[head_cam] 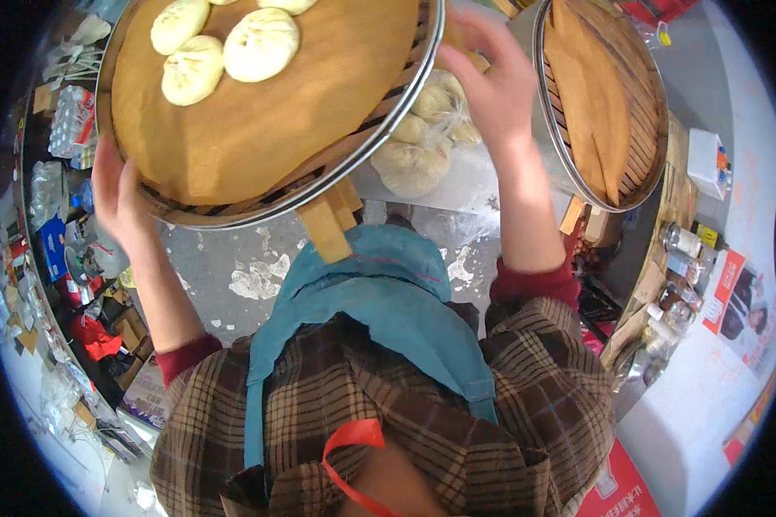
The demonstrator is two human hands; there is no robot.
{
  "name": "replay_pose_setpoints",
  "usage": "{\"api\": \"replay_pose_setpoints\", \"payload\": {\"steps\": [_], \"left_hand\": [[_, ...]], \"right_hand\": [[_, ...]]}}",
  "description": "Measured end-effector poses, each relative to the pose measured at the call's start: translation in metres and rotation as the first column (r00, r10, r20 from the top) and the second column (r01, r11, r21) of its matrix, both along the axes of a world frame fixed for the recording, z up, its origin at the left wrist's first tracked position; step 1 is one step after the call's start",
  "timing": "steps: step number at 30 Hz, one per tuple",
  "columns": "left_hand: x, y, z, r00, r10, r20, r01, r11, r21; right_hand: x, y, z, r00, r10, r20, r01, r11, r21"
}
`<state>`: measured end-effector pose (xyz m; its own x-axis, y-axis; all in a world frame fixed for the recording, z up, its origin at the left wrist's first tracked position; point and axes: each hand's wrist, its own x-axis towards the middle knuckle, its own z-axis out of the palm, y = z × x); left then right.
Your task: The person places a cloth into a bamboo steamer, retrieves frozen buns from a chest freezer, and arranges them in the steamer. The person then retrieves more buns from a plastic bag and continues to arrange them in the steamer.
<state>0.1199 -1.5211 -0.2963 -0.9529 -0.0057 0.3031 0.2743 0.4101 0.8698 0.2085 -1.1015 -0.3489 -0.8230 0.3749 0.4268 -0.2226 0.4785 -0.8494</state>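
Note:
A large round steamer tray (252, 155) with a metal rim, slatted base and brown cloth liner fills the upper left. Several pleated buns (260, 45) sit on the cloth towards its far side. My left hand (119, 200) grips the tray's left rim, partly hidden by it. On the opposite rim, my right hand (495, 81) has its thumb at the edge and its fingers around the side. Wooden bars (326, 226) stick out under the tray's near edge. Clear plastic bags of round, pale food (414, 158) lie between the tray and my right forearm.
A second slatted steamer (598, 103) with a folded brown cloth stands at right. Jars and bottles (676, 278) line a wooden ledge by the right wall. Crowded shelves with boxes, bags and bottle packs (72, 123) run along the left. Below is worn grey floor (220, 284).

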Motion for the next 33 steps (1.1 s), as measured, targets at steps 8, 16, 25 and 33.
{"api": "replay_pose_setpoints", "payload": {"steps": [8, 16, 25, 33], "left_hand": [[0.221, 0.0, -0.14, 0.596, 0.45, 0.665, -0.336, 0.892, -0.302], [0.212, 0.26, -0.229, 0.722, -0.327, 0.61, 0.5, 0.856, -0.134], [0.154, 0.33, -0.251, 0.76, -0.176, 0.626, 0.605, 0.542, -0.583], [0.19, 0.355, -0.236, 0.566, -0.141, 0.813, 0.383, 0.918, -0.107]], "right_hand": [[0.137, 0.002, -0.184, 0.736, -0.124, 0.666, 0.137, 0.99, 0.033], [0.124, 0.013, -0.229, 0.767, -0.091, 0.636, -0.02, 0.986, 0.165], [0.181, 0.009, -0.22, 0.764, 0.028, 0.644, 0.118, 0.976, -0.183], [0.194, 0.019, -0.22, 0.846, -0.095, 0.525, 0.191, 0.972, -0.133]]}}
